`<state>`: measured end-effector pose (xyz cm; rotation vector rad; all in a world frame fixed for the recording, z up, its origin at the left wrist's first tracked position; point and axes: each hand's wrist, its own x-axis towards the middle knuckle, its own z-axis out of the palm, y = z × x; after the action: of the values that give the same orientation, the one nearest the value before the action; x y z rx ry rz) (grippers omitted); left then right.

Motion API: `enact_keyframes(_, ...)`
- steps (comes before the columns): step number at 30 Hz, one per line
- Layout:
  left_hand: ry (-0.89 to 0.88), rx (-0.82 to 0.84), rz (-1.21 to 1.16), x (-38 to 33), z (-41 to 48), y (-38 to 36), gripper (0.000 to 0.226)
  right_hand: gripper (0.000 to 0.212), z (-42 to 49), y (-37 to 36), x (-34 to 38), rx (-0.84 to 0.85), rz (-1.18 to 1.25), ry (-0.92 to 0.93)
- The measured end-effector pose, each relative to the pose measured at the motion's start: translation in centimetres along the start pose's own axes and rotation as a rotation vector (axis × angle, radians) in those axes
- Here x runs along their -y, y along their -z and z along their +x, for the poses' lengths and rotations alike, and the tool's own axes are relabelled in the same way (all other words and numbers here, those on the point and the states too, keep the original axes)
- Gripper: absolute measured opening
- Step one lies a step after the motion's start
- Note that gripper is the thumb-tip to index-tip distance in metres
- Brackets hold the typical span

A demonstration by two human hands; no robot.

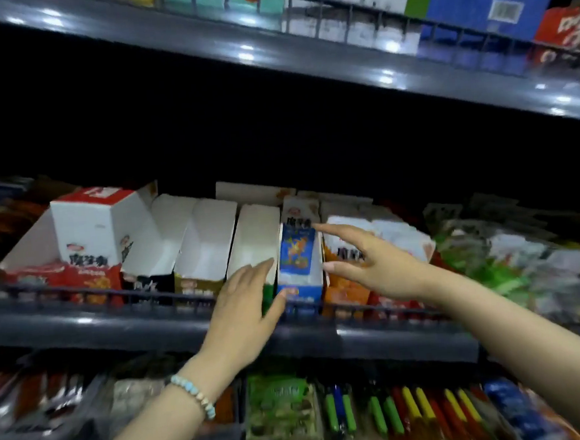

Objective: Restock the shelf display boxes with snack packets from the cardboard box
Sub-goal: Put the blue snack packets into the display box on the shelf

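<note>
Head view: on the middle shelf [83,327], the blue box [300,293] holds one upright blue packet [297,250]. The green box [255,236] left of it is empty. Left hand [243,302] rests on the green box's front, fingers straight and together. Right hand [377,265] is just right of the blue box, fingers spread, holding nothing.

Blue carton [493,3] on top shelf [200,37], perhaps sausage sticks [415,413] below
</note>
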<state>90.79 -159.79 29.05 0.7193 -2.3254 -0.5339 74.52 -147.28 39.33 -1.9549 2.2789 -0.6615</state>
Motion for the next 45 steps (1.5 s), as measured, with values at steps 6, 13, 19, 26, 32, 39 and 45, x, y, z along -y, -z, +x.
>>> enact_keyframes(6,-0.018,0.111,0.033,2.6,-9.4,-4.0,0.064,0.065,-9.1,-9.1,-2.3,0.176,0.060,-0.076)
enact_keyframes(13,0.233,0.552,0.135,7.8,-19.3,-10.9,0.063,0.068,-15.0,-21.5,-6.5,0.469,0.112,-0.337)
enact_keyframes(19,0.380,0.732,0.145,11.6,-24.4,-15.4,0.065,0.062,-18.8,-31.4,-8.7,0.546,0.354,-0.586)
enact_keyframes(26,0.535,0.855,0.145,15.3,-29.2,-18.9,0.063,0.051,-22.5,-39.7,-9.1,0.560,0.562,-0.868)
enact_keyframes(32,0.611,0.964,0.139,17.1,-31.3,-21.0,0.063,0.060,-23.4,-43.3,-10.6,0.417,0.794,-1.174)
enact_keyframes(39,0.691,1.101,0.117,19.0,-33.7,-23.3,0.069,0.064,-21.8,-45.9,-12.2,0.200,0.941,-1.333)
enact_keyframes(45,0.871,1.115,0.042,19.5,-34.4,-25.3,0.070,0.063,-20.3,-47.2,-13.1,0.111,1.040,-1.395)
